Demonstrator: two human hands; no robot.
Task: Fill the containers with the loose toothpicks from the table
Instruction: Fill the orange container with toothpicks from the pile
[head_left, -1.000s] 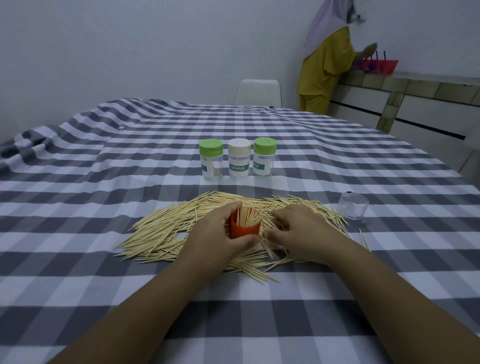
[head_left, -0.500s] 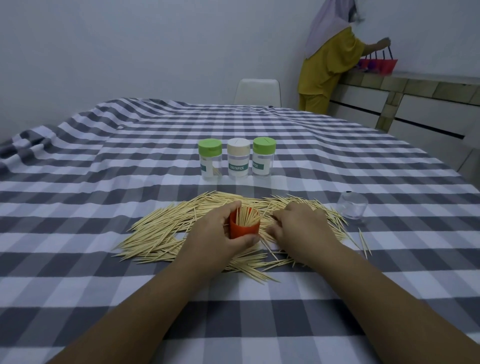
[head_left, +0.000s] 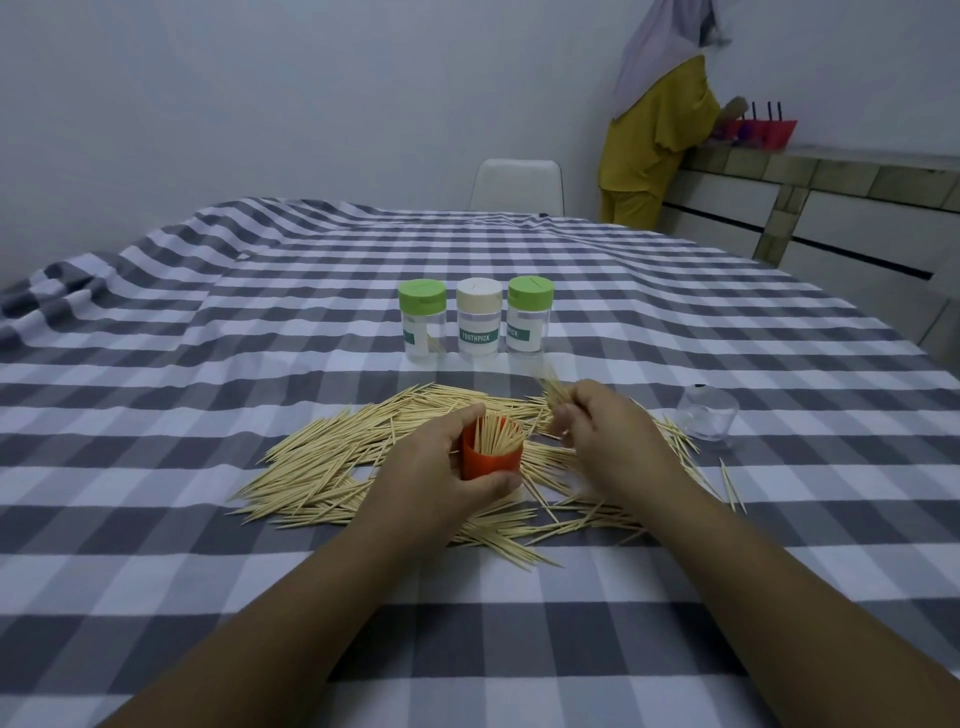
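I note change: right hand, flat in pile half second ago, now raised just right of orange cup, fingers pinching small toothpick bundle. Left hand unchanged, gripping cup, partly filled, at pile centre. Loose toothpicks cover near cloth. Three capped jars far side, untouched. My judgement: bundle ready for cup; most of pile left.

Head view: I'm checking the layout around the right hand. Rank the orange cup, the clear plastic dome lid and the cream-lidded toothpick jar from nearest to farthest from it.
1. Orange cup: just left of the right hand, held by the left hand.
2. Clear plastic dome lid: to its right.
3. Cream-lidded toothpick jar: beyond, middle of the row.
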